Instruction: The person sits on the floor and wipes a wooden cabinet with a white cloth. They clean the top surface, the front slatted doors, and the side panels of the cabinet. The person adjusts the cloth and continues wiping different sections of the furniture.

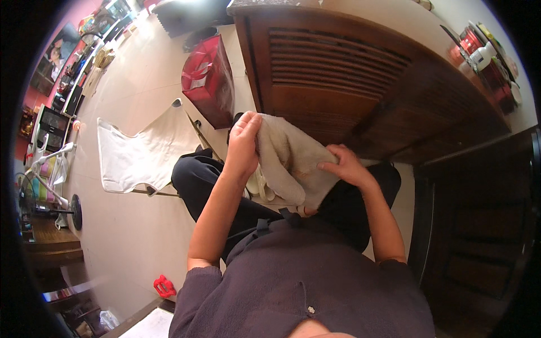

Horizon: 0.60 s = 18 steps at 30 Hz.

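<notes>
A grey-beige fleecy cloth (281, 156) hangs between my hands above my lap, stained brownish in its folds. My left hand (246, 135) pinches its upper left corner between thumb and fingers. At the cloth's right edge, my right hand (347, 166) grips it with the thumb on the near face. One fold droops toward my waist. Beneath the cloth, pale footwear (263, 186) partly shows near the floor; the rest of it is hidden.
A wooden louvred cabinet (325, 93) stands right before me. A red bag (211, 80) sits beside it on the tiled floor. To the left is a white fabric folding stool (139, 152). A red plastic object (164, 286) lies behind left. A dark panelled door (482, 228) is at right.
</notes>
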{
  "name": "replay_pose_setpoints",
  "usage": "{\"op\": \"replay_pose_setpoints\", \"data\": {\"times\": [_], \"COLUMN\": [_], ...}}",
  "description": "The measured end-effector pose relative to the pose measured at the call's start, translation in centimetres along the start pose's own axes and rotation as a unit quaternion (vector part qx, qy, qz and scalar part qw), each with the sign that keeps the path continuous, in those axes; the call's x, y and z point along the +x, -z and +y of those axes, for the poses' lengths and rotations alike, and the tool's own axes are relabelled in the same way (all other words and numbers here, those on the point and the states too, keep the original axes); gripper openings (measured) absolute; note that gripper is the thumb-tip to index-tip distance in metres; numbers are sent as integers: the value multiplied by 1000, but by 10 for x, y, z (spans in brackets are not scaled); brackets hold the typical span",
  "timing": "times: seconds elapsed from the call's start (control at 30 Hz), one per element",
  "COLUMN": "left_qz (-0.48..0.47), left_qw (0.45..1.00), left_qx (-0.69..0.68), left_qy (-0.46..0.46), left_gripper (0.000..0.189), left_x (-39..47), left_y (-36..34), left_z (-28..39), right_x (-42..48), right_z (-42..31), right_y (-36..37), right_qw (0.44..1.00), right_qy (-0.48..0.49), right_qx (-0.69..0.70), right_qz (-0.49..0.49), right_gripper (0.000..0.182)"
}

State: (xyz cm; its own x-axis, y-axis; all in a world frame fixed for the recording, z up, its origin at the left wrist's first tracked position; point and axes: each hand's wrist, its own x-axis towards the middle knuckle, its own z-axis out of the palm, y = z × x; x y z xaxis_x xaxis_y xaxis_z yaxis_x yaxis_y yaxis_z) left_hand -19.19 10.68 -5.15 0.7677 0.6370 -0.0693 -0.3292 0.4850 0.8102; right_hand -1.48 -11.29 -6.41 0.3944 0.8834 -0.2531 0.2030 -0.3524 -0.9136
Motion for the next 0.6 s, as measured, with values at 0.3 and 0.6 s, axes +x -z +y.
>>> {"op": "replay_pose_setpoints", "data": {"times": [0.3, 0.6], "left_qz": [69, -96], "left_qw": [997, 900], "left_qx": [-23, 400], "left_qy": [38, -144], "left_gripper": [17, 25], "left_x": [15, 29], "left_y": [-14, -71], "left_z": [-1, -14], "right_x": [5, 47], "right_z": [-4, -23], "right_y": [25, 63], "right_qw": [873, 899], "right_qy": [-12, 102], "right_qx": [444, 50], "right_qz": [203, 424], "right_gripper": [33, 28]}}
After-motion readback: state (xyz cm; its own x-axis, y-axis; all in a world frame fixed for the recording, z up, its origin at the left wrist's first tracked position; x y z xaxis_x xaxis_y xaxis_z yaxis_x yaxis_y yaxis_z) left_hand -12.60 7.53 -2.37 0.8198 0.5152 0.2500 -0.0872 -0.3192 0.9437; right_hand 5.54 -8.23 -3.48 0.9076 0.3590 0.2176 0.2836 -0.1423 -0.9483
